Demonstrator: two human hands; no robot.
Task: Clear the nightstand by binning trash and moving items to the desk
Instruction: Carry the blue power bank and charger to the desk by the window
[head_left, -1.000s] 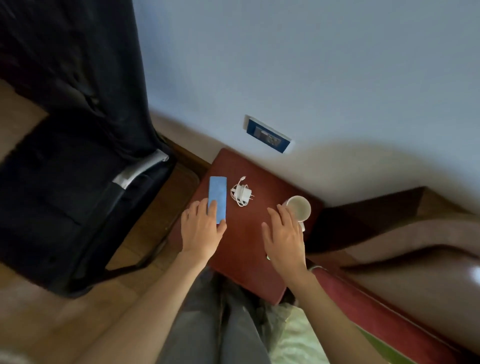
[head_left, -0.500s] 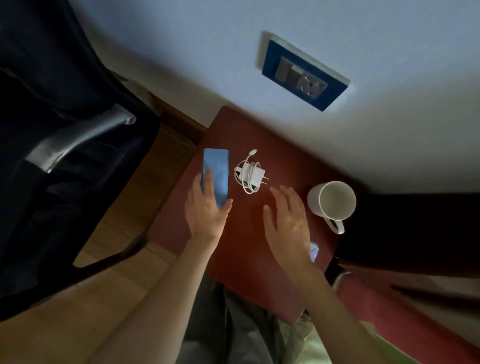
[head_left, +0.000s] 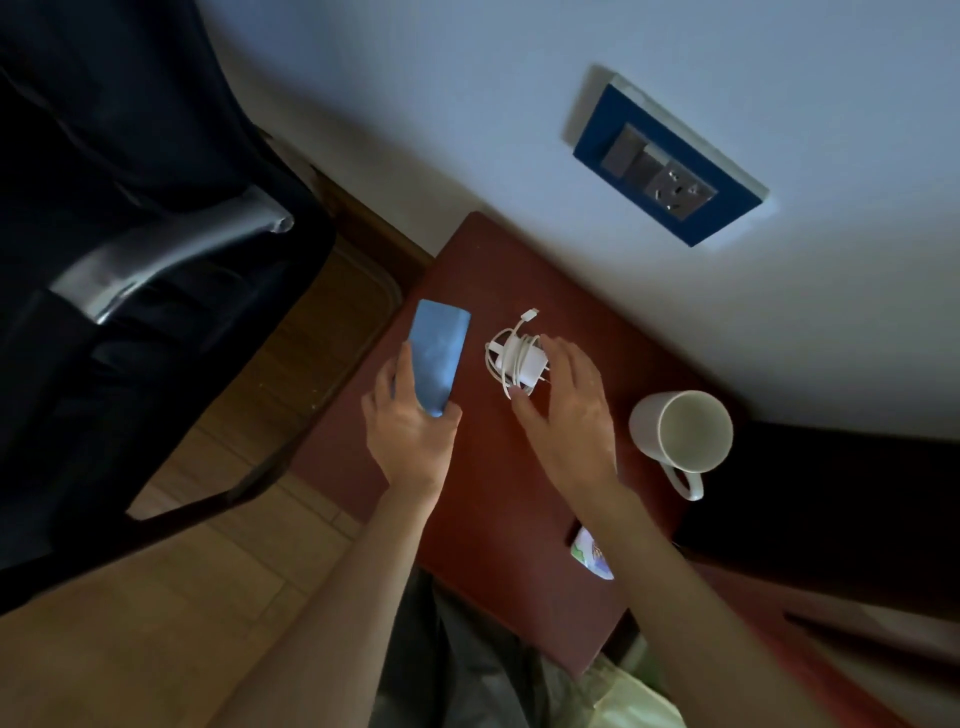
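While both hands work the nightstand (head_left: 498, 519), charger (head_left: 517, 358) pickup looks next
Landmark = charger, white block wrapped in its cable, lying on the tabletop. Left hand (head_left: 410, 441): fingers curled round the near end of the blue phone (head_left: 436, 358), just left of the charger; phone's long axis runs away from the person, toward the wall. Right hand (head_left: 566, 415): fingers spread and relaxed, grasping nothing, arched over the charger's right side, tips at or just short of it; contact cannot be told. Charger lies directly left of and ahead of those fingers, so right hand is nearer. White mug (head_left: 680, 436) stands well right of the charger; small printed wrapper (head_left: 589, 556) lies toward the person, half hidden by the right forearm
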